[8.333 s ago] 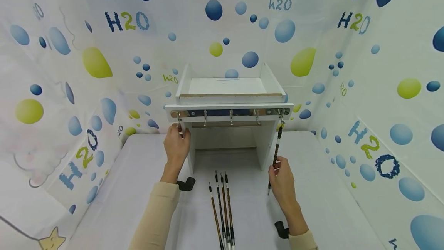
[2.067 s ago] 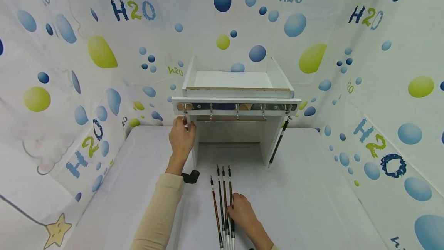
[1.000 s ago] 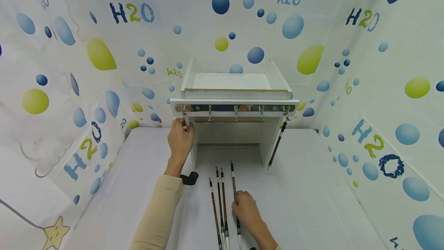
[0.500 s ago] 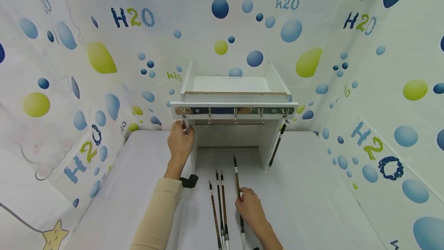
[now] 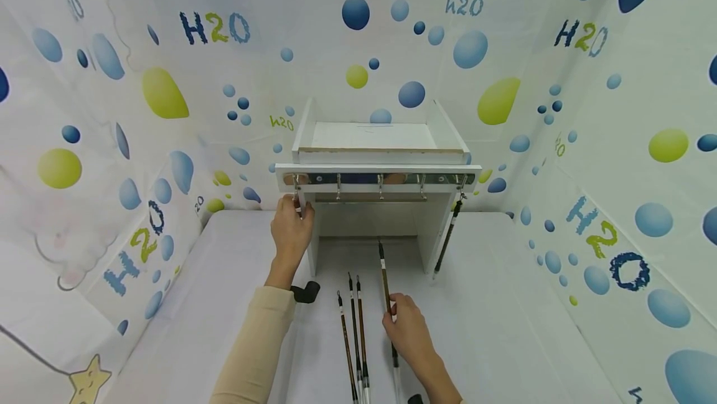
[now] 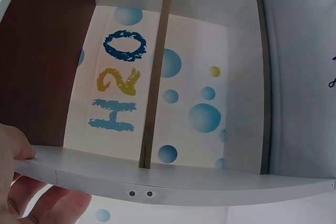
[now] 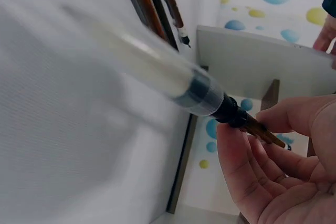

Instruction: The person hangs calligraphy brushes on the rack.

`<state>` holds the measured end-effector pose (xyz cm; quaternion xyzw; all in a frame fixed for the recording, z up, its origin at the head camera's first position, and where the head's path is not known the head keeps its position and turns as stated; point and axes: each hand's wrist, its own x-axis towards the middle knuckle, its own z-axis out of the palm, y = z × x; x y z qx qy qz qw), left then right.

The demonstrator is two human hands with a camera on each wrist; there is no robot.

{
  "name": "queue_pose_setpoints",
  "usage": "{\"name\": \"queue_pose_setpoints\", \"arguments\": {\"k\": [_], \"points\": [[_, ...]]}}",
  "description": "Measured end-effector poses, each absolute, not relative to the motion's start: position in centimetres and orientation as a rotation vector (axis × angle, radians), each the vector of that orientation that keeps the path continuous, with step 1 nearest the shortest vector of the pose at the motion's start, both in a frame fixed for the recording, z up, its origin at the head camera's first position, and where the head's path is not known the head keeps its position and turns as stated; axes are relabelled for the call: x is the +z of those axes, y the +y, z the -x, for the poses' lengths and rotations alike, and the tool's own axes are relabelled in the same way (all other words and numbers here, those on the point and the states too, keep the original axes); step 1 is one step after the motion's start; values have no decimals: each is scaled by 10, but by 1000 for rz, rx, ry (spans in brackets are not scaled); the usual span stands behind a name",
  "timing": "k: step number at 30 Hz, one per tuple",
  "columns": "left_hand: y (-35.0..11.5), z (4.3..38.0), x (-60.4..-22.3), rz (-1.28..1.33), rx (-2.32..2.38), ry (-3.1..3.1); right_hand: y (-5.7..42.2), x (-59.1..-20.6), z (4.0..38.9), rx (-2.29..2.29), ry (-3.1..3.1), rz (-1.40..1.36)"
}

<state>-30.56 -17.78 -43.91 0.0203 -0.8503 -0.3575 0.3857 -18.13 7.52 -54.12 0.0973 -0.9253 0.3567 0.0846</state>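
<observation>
My left hand [image 5: 291, 233] grips the left side panel of a white wooden shelf, thumb inside and fingers outside; the left wrist view shows the panel [image 6: 210, 187] close up. My right hand [image 5: 411, 332] pinches a brown-handled calligraphy brush [image 5: 385, 279] by its shaft. Its hanging loop points toward the shelf, and the clear cap [image 7: 157, 72] over its bristles points back toward me. Three other brushes [image 5: 361, 329] lie side by side on the white table, left of my right hand. From the rightmost hook of the metal rail [image 5: 358, 178] hangs a dark brush [image 5: 448, 236].
The shelf's top tray [image 5: 372, 136] rises above the rail, and its lower part opens toward me. Middle hooks [image 5: 381, 187] on the rail carry nothing. White cloth printed with bubbles [image 5: 411, 94] encloses the table at the back and sides.
The dark brush, earlier in my right hand, now hangs freely. My right hand has since lifted a brush from the row and moved it forward and right. My left hand stays on the panel.
</observation>
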Motion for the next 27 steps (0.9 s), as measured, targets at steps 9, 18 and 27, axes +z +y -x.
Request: {"name": "queue_pose_setpoints", "arguments": {"k": [9, 18, 27], "points": [[-177, 306, -440, -67, -933, -2196, 77, -537, 183, 1069, -2750, -241], [-177, 307, -440, -50, -912, -2171, 80, -527, 182, 1082, -2696, -193], [-178, 307, -441, -48, -904, -2162, 82, -510, 181, 1125, -2624, -215]]}}
